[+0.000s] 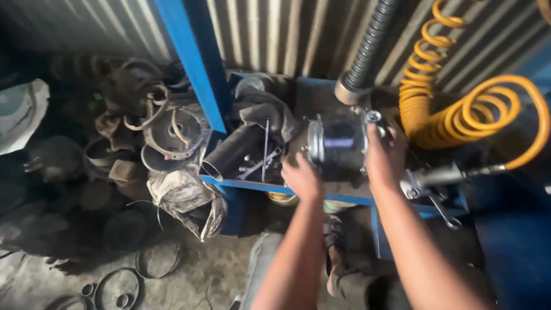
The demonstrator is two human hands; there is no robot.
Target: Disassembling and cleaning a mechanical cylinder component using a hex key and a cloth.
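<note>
Dark metal cylinder [337, 146] on my blue table [252, 186], my left hand [302, 178] gripping its near end, my right hand [384, 152] clasping its far end, yellow coiled hose [459, 109] just beside.

You have no packages, labels, signs or screens anywhere before you here; nothing of that kind shows.

Our two forearms are bare from elbow to wrist, with no sleeves, gloves, watch or rings showing on our left hand [302, 179] or right hand [383, 156]. Lower down, we wear grey, dusty trousers [265, 258] and a dark sandal [333, 252] with straps.
</note>
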